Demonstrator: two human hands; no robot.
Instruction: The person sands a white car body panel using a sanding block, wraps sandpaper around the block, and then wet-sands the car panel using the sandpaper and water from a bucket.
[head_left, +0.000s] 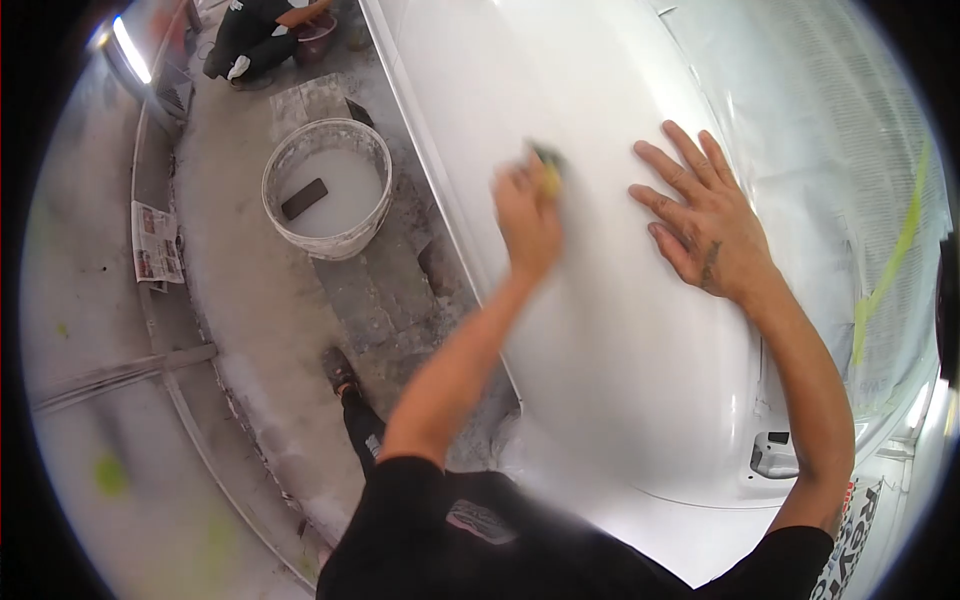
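Note:
My left hand (530,222) is closed around a small yellow and dark pad (549,172), pressed to a white car body panel (600,330). Motion blurs the fingers and the pad, so its exact kind is unclear. To the right, my right hand (705,215) lies flat on the same panel with fingers spread and nothing in it. The panel surface looks glossy white, with a greyish shadow under the arms.
A white bucket (378,225) of cloudy liquid stands on the floor at left, a dark block (304,199) inside. Another person (255,40) crouches behind by a reddish bucket (316,38). Plastic sheeting (840,130) with yellow-green tape (895,265) covers the car's right side.

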